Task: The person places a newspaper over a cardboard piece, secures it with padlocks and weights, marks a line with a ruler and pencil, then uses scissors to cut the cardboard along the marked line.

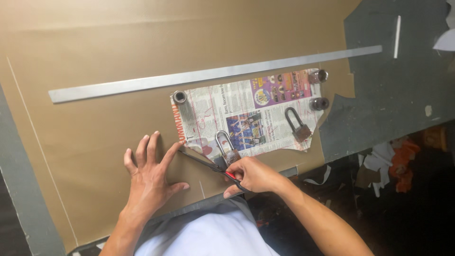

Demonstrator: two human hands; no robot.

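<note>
Tan fabric covers most of the worktable, and nearest the camera the left hand lies flat on it with fingers spread, pressing the cloth down just beside the cutting line. The right hand is closed around the red-handled scissors, whose dark blades point up and left toward the lower left corner of a newspaper pattern lying on the fabric. The blade tips sit very near the left hand's index finger, so a quick snip could nick that finger; and since only the spread hand pins this edge, the cloth could bunch or slide and the cut stray from the paper's outline. A padlock stands just above the right hand, touching the paper's lower edge, close enough that the blades might knock it and shift the pattern. Further out, a second padlock weighs the right side, and three small metal cylinders hold the corners. The paper itself is a rough rectangle with a curved right edge, printed in columns, with a purple and yellow panel at top right and a blue photo near its middle. Beyond it a long metal ruler lies aslant across the fabric, and a white stick rests on the grey table at the far right.
</note>
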